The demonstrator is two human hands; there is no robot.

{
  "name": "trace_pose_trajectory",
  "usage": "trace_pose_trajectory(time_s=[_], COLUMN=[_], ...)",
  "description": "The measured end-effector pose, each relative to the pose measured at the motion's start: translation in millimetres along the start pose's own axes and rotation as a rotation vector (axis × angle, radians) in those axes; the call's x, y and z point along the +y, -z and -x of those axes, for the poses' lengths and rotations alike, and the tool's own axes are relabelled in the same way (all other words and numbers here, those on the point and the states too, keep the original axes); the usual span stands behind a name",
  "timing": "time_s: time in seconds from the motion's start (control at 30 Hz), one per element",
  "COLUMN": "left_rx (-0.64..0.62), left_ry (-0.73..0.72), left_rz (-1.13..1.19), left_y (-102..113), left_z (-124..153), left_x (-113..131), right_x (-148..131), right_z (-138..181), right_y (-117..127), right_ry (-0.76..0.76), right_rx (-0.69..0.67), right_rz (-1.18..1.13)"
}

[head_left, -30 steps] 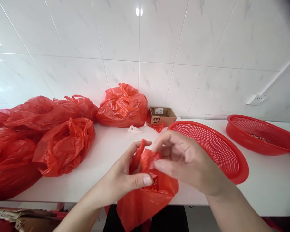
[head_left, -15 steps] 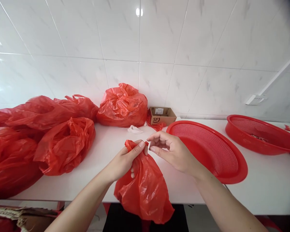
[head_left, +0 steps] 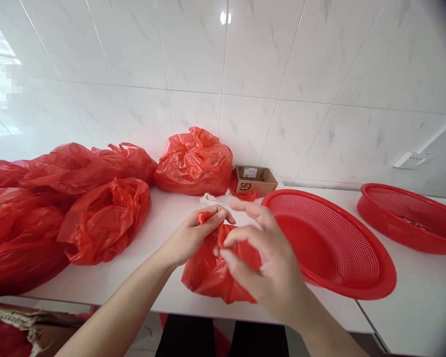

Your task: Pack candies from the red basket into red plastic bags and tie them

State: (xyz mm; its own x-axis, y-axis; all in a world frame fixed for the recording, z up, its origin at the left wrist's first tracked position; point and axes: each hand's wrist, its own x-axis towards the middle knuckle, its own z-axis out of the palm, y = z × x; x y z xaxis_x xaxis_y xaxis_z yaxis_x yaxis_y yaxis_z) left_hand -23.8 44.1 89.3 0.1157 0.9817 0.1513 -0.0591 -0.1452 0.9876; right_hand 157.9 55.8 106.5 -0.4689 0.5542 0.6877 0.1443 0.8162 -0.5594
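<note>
A small red plastic bag (head_left: 211, 267) rests on the front of the white counter (head_left: 159, 233). My left hand (head_left: 195, 235) pinches the bag's gathered top between thumb and fingers. My right hand (head_left: 265, 267) is over the bag's right side, back towards the camera, fingers curled and pinching a piece of the red plastic near the top. What the bag holds is hidden.
Several stuffed red bags (head_left: 59, 203) pile up at the left, another (head_left: 195, 161) by the tiled wall. A small cardboard box (head_left: 255, 179) sits behind. Two red mesh baskets, one near (head_left: 334, 243) and one far right (head_left: 412, 218). A white scrap (head_left: 208, 199) lies on the counter.
The bag was hanging past the counter edge; it now rests on the counter. My right hand moved down and onto the bag. The camera shifted slightly left.
</note>
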Motion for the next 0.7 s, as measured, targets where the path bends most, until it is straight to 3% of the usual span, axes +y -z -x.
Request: trace_pose_trajectory(time_s=[0.1, 0.27, 0.33, 0.4, 0.5, 0.6, 0.7], left_rx=[-0.065, -0.202, -0.114, 0.064, 0.285, 0.385, 0.384], left_ry=[0.002, -0.022, -0.105, -0.186, -0.287, -0.520, -0.662], left_rz=[-0.073, -0.293, -0.506, -0.695, -0.793, -0.920, -0.966], left_y=[4, 18, 23, 25, 22, 16, 11], left_z=[2, 0, -2, -5, -6, -4, 0], left_x=[3, -3, -12, -24, -41, -50, -52], right_x=[12, 56, 66, 67, 61, 55, 58], right_z=[6, 6, 7, 10, 15, 17, 16], right_y=[-9, -18, -19, -20, -24, -34, -47], right_ry=[-0.064, -0.362, -0.431, -0.455, -0.484, -0.609, -0.708], right_rx=[-0.101, -0.330, -0.321, -0.269, -0.219, -0.227, -0.240], right_rz=[-0.089, -0.405, -0.431, -0.437, -0.491, -0.632, -0.701])
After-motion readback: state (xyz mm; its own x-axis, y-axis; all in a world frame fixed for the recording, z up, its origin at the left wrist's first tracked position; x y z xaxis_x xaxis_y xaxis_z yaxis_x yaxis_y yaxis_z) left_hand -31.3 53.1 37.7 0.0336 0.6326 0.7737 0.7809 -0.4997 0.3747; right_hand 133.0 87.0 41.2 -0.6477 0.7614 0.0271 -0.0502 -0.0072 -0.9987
